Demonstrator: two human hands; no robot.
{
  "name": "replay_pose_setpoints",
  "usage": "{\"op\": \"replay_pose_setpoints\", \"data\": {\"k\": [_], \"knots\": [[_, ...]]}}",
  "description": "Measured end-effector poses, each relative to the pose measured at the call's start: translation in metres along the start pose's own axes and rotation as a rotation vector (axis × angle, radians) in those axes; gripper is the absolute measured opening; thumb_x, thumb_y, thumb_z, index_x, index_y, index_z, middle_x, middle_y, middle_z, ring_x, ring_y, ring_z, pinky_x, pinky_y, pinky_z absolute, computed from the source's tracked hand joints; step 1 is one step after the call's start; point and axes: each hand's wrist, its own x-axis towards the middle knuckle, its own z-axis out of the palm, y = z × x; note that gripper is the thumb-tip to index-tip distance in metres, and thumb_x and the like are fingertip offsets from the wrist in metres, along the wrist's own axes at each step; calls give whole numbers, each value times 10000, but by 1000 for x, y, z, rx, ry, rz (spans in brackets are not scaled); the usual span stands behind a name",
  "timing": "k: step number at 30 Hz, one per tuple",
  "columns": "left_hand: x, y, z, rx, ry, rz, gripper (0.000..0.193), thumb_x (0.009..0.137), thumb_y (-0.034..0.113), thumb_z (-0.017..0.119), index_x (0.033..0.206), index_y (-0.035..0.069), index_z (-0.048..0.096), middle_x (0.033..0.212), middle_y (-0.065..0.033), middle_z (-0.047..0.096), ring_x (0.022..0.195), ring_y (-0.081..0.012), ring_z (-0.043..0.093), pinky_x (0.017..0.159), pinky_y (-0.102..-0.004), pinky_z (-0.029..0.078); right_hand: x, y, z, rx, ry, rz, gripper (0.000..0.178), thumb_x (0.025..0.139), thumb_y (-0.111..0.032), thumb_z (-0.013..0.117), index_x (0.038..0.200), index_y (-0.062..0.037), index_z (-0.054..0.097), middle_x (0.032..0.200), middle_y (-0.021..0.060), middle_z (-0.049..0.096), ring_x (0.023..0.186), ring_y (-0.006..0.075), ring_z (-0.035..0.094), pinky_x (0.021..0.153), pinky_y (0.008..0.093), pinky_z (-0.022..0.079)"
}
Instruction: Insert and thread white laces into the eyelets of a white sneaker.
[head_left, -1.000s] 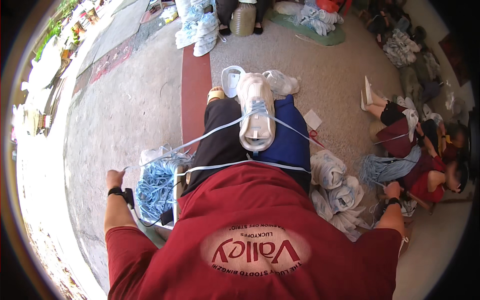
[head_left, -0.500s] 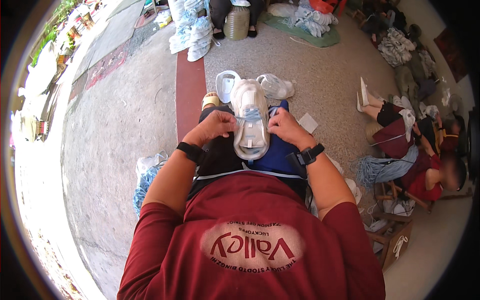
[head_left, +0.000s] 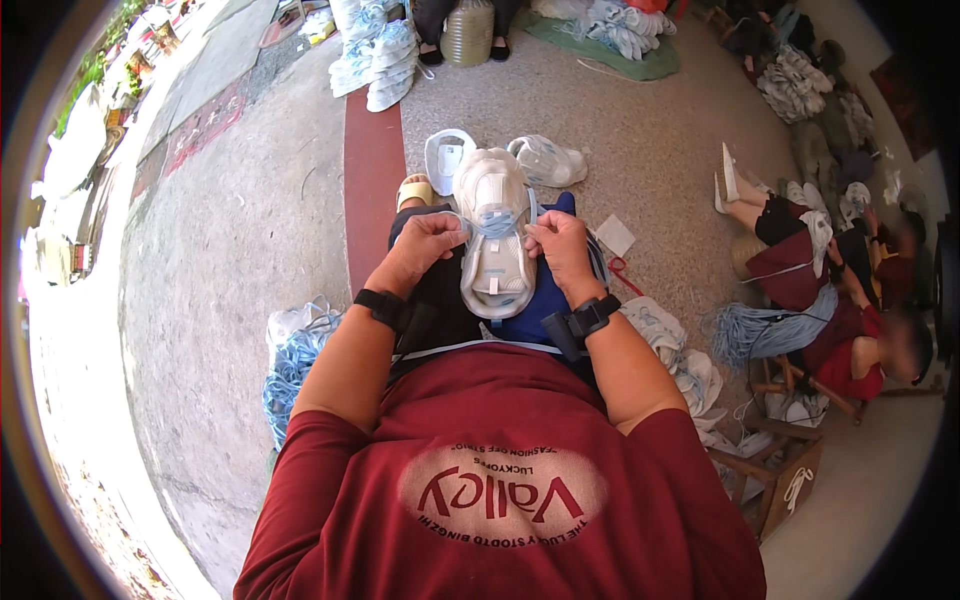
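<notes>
A white shoe upper point(head_left: 492, 180) lies across my lap, its toe pointing away from me. Light-blue shoelace point(head_left: 497, 224) crosses its middle in several rows. On the left of the upper, my left hand point(head_left: 428, 245) pinches one end of the lace between thumb and fingers. Opposite it, my right hand point(head_left: 562, 248) is closed on the other lace end, and a strand point(head_left: 532, 204) rises above those fingers. Both hands stay close to the upper's sides. Dark bands circle my wrists.
Beyond my knees lie two more white uppers, one on the left point(head_left: 449, 160) and one on the right point(head_left: 547, 162). A pile of blue laces point(head_left: 298, 365) sits at my left. White uppers point(head_left: 660, 340) heap at my right. Another person point(head_left: 850, 330) sits at the far right.
My right hand has drawn in toward the upper and slightly down. My left hand has shifted a little left. The lace strand beside the upper now stands up on the right.
</notes>
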Motion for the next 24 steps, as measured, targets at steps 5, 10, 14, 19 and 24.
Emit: {"op": "replay_pose_setpoints", "data": {"k": [5, 10, 14, 19, 24], "knots": [[1, -7, 0, -25, 19, 25, 68, 815, 104, 643, 762, 65, 627, 672, 75, 521, 581, -14, 437, 540, -165, 379, -1, 3, 19, -985, 173, -597, 114, 718, -37, 648, 730, 25, 553, 595, 115, 573, 536, 166, 549, 508, 339, 435], [0, -6, 4, 10, 43, 44, 81, 813, 120, 645, 765, 57, 632, 657, 69, 521, 565, -22, 433, 517, -171, 362, 12, 10, 7, -578, 70, -289, 133, 699, -33, 653, 667, 28, 539, 557, 112, 554, 521, 145, 506, 495, 326, 405], [-2, -2, 16, -29, 116, -6, 73, 839, 128, 625, 783, 83, 641, 649, 71, 535, 553, -19, 444, 499, -165, 349, -4, 7, 19, -517, 218, -227, 151, 709, -57, 658, 647, 18, 543, 548, 123, 553, 502, 190, 520, 500, 344, 411], [-2, -5, 24, -123, 165, -9, 101, 855, 129, 609, 783, 63, 635, 689, 24, 611, 578, -30, 528, 498, -153, 382, -33, -11, 32, -1052, 202, -496, 144, 775, -122, 592, 727, 4, 543, 676, 168, 573, 685, 338, 564, 637, 430, 463], [-3, -3, 29, -107, 181, 19, 118, 861, 132, 601, 776, 54, 628, 685, 26, 606, 570, -29, 521, 494, -155, 386, -30, -6, 34, -1121, 126, -547, 79, 753, -54, 524, 722, 18, 537, 714, 184, 572, 762, 351, 543, 684, 419, 461]]}}
